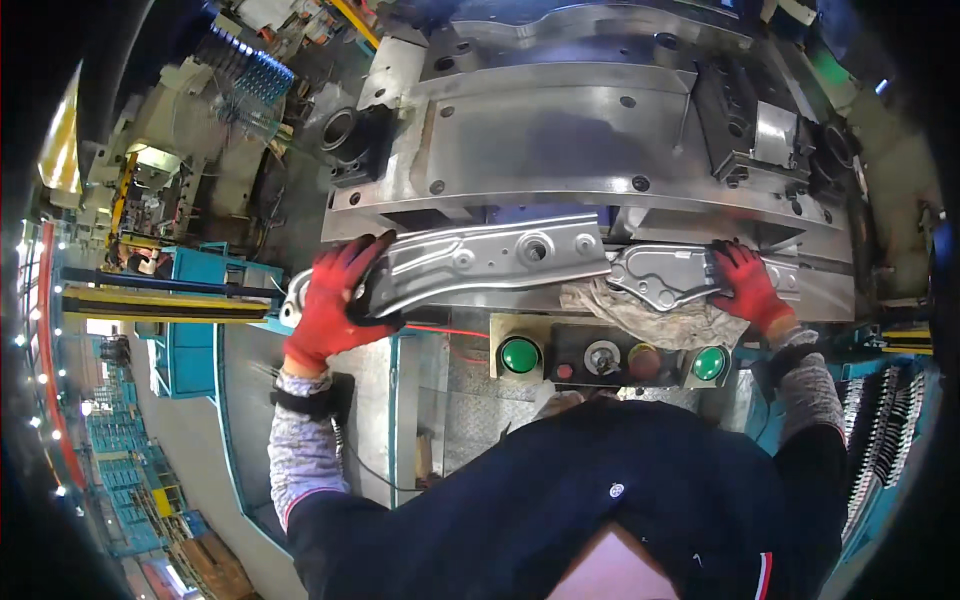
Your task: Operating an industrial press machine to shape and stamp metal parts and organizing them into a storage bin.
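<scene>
A long stamped sheet-metal part (490, 258) lies along the front of the metal die, with ribs and a round hole pressed into it. My left hand (343, 300), in a red glove with dark palm, grips it near its left end, fingers over the far edge and thumb at the near side. A shorter stamped metal part (660, 272) sits to the right, its left end meeting or overlapping the long one; I cannot tell which. Red-gloved too, my right hand (745, 283) is closed around this shorter part toward its right end. A crumpled grey cloth (650, 318) hangs under it.
The large steel die (540, 130) fills the far side. Close to my body is a control box (610, 357) with two green push buttons. Blue-green frames (195, 350) stand at left; a rack of stacked metal parts (880, 430) stands at right.
</scene>
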Demonstrator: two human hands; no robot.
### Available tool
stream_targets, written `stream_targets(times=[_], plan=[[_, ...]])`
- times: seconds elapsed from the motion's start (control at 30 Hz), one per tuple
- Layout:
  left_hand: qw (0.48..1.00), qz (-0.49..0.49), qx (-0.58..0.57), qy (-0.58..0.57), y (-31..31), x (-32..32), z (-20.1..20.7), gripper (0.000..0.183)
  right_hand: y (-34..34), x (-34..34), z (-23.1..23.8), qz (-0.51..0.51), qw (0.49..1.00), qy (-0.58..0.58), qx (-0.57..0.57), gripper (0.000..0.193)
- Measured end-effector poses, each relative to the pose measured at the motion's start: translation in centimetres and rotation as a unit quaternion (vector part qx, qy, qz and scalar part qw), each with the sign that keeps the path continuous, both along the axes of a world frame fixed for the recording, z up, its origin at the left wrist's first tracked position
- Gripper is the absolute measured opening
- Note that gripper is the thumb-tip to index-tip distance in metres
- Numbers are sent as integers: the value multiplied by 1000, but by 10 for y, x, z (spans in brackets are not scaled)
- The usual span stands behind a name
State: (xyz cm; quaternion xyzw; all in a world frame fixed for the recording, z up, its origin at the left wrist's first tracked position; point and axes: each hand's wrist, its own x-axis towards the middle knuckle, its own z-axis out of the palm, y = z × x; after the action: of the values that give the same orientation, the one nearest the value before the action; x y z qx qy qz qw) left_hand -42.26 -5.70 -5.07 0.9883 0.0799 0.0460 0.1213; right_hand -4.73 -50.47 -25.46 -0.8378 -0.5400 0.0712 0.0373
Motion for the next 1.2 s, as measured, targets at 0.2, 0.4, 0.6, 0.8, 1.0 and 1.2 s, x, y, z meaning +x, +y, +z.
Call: stream_targets(times=[0.2,0.4,0.6,0.8,1.0,1.2], plan=[[999,-18,-13,25,42,6,-60,94,-1,-8,-2,-41,999,-1,-8,83],[998,-32,-34,50,52,27,-89,90,-5,-15,2,-54,998,7,4,76],[996,-48,9,75,55,27,-94,85,-27,-5,-9,-9,995,-46,93,58],[998,-34,53,-29,-10,34,-82,76,-54,-3,-28,-56,993,-39,97,38],[763,47,-644,35,-158,71,-162,63,-64,3,-30,-105,983,-39,146,37],[714,71,-695,-50,-210,134,-234,41,-92,18,-32,-315,917,-155,188,51]])
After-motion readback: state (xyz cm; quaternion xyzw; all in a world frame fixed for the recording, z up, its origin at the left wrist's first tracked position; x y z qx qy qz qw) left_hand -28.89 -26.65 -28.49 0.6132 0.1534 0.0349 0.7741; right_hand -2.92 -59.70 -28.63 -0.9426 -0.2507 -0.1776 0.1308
